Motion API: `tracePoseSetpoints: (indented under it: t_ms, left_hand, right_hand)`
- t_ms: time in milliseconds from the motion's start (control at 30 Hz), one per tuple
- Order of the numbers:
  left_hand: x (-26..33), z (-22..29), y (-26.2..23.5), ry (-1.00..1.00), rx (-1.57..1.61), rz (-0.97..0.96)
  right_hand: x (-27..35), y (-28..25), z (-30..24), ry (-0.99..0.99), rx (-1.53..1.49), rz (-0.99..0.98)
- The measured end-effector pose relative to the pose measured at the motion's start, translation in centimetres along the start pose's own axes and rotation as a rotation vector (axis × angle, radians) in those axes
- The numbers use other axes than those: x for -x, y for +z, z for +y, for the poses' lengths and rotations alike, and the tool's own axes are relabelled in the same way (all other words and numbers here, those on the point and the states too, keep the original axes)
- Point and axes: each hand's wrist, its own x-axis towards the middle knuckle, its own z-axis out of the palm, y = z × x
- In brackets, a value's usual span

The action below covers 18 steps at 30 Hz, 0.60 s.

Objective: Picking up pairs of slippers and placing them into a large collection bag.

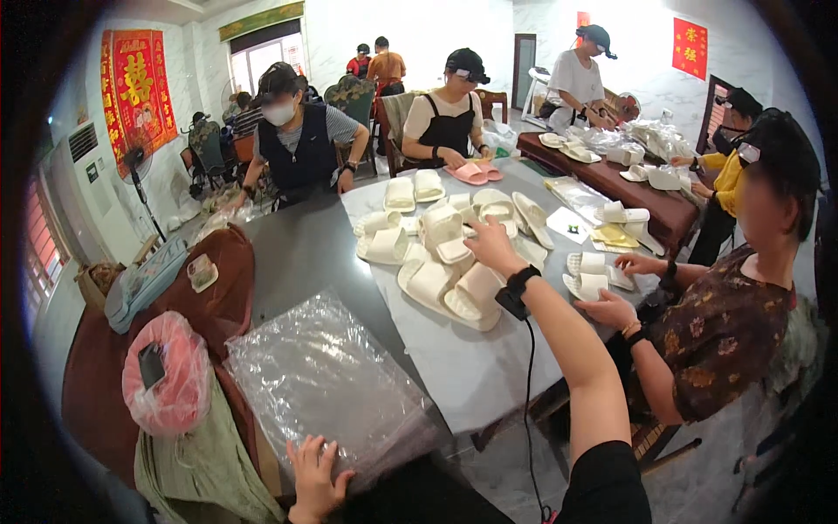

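My right hand (491, 245) reaches far out over the white table sheet (476, 367) into a heap of cream slippers (436, 253); its fingers rest on one slipper, and I cannot tell whether they grip it. A black band with a cable sits on that wrist. Near the bottom edge, my left hand (314, 476) lies with spread fingers on the near edge of a stack of clear plastic bags (323, 375).
A person at the right handles cream slippers (587, 275). Across the grey table (301, 253) sit two more people, one with pink slippers (471, 172). A pink bundle (166, 371) and a brown cloth (218, 297) lie left. Another table (611, 179) of slippers stands behind.
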Motion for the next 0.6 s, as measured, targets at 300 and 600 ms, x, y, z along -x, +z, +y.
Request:
tracePoseSetpoints:
  t_ms: [300,600]
  left_hand:
    - [-0.1,0.3,-0.4,0.017,0.034,0.017]
    - [0.1,0.0,-0.5,-0.012,0.076,0.013]
  right_hand:
    - [-9.5,7.2,4.9,0.531,0.438,-0.367]
    - [-8.5,6.1,3.8,0.591,0.29,-0.292]
